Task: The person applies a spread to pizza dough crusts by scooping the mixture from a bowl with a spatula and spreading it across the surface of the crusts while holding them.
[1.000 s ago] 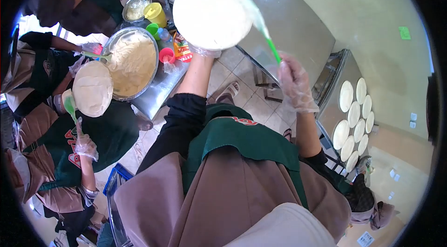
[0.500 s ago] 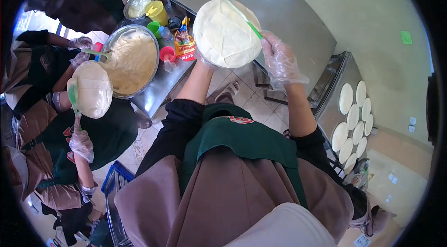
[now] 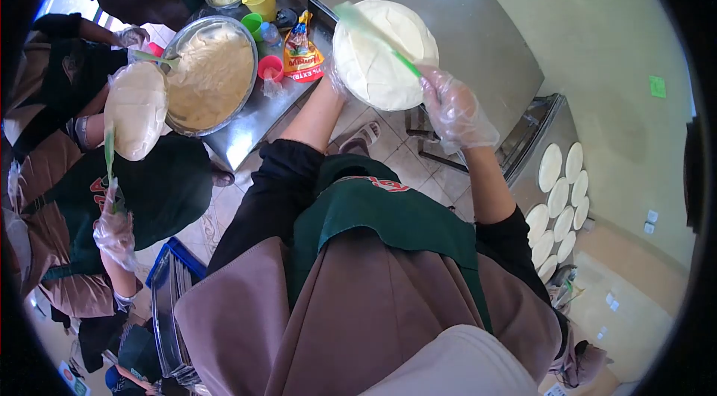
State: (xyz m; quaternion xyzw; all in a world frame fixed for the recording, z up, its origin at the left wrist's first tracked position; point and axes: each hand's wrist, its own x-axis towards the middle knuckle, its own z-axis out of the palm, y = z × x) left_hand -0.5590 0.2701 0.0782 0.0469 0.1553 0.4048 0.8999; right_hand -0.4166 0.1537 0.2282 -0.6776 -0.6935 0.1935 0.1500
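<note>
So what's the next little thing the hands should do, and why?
I'd guess a light sweep of the green spatula across the round white disc. Faint lines show on its top, the right hand holds the spatula over it, and the left hand, mostly hidden behind the disc, seems to hold it up.

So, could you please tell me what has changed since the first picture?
The disc has shifted right and down in view; the spatula has swung from the disc's right edge to across it, blade at upper left. The right hand has come closer to the disc. The left hand still supports the disc; the right still grips the spatula.
</note>
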